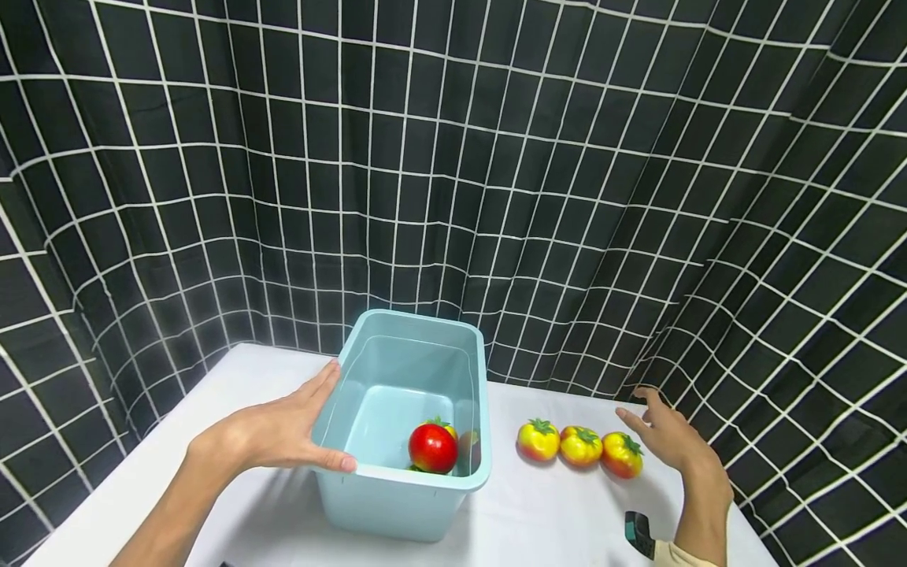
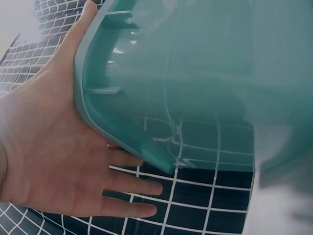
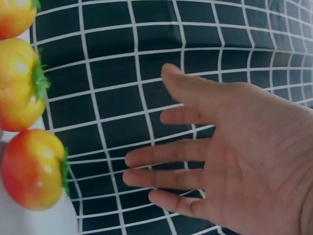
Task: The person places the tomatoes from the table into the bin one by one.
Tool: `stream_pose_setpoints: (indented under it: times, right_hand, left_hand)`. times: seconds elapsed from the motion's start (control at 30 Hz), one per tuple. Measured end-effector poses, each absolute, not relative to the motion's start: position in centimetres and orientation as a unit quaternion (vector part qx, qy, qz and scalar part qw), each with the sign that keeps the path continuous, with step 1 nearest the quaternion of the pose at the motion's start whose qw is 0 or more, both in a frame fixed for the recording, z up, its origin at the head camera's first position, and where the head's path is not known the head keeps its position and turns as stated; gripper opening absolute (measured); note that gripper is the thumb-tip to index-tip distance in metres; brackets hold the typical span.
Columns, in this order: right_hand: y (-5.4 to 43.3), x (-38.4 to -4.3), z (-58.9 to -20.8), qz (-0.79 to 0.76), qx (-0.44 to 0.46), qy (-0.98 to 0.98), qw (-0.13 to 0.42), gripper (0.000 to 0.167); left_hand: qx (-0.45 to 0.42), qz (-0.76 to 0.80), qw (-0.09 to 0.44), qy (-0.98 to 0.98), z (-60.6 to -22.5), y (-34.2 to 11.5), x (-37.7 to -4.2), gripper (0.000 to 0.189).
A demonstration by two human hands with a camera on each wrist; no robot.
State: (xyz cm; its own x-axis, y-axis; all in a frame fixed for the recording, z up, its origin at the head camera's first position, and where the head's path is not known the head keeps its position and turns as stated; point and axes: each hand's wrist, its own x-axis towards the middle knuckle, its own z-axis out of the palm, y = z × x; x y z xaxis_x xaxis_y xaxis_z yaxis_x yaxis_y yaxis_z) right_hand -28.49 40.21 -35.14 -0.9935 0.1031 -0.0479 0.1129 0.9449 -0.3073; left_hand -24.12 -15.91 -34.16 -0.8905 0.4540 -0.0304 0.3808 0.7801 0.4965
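Observation:
My left hand [image 1: 283,429] rests against the left rim of a light blue plastic bin [image 1: 404,492]. Its thumb lies at the near rim and its fingers stretch along the side; in the left wrist view the palm faces the bin's corner [image 2: 93,112]. Inside the bin sits a red tomato [image 1: 432,449], with a yellow piece partly hidden behind it. To the right, three yellow-and-red tomato-like fruits [image 1: 581,446] with green leafy tops stand in a row. Beside the rightmost fruit [image 3: 34,169], my right hand [image 1: 669,433] hovers with fingers spread and nothing in it.
A white table [image 1: 538,512] carries the bin and the fruits. Dark cloth with a white grid [image 1: 439,157] hangs behind and along both sides, close to the right hand. A dark device [image 1: 640,534] sits at the right wrist.

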Motion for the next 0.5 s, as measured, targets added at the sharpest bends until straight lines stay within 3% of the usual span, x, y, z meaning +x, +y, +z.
stream_pose_setpoints:
  times: [0.23, 0.5]
  right_hand:
    - [40.9, -28.8, -36.2, -0.151, 0.094, 0.984, 0.034, 0.084]
    - [41.3, -28.4, -37.9, -0.159, 0.107, 0.97, 0.152, 0.093]
  left_hand:
    - [0.224, 0.258, 0.083, 0.936, -34.2, -15.9, -24.1, 0.136]
    - [0.225, 0.249, 0.077, 0.939, -34.2, -15.9, -24.2, 0.135]
